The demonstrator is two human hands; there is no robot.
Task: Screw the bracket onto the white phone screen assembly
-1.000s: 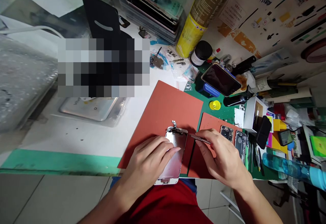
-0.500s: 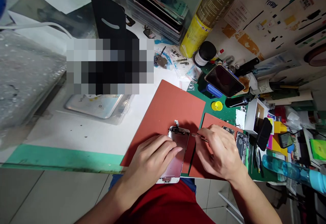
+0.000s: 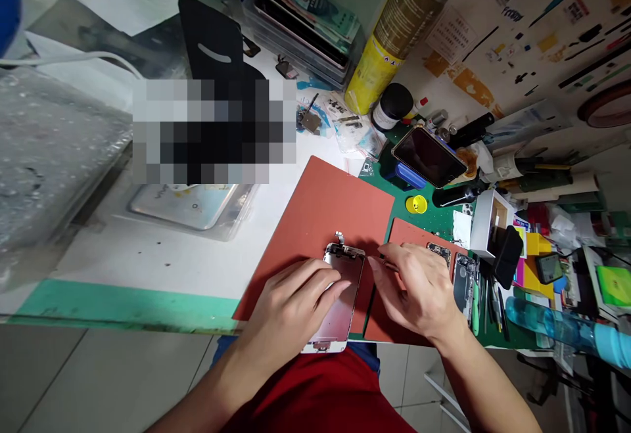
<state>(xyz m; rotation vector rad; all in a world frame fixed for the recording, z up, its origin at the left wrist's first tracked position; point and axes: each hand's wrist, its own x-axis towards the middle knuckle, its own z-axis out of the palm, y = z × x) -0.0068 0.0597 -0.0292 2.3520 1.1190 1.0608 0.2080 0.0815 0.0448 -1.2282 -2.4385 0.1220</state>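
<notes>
Both hands on a phone screen assembly at the near edge of the bench.

Left hand lies flat, fingers loosely spread, pressing the screen assembly; its bottom end overhangs the table edge. Right hand pinches a thin metal tool, tip just beside the assembly's top right corner. Assembly sits on the red mat, bare mat beyond it. Phone body and clutter crowd the right; white table to the left is open.

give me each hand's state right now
Left hand: open, fingers flat on the phone screen assembly.
Right hand: closed, pinching a thin metal tool.
</notes>
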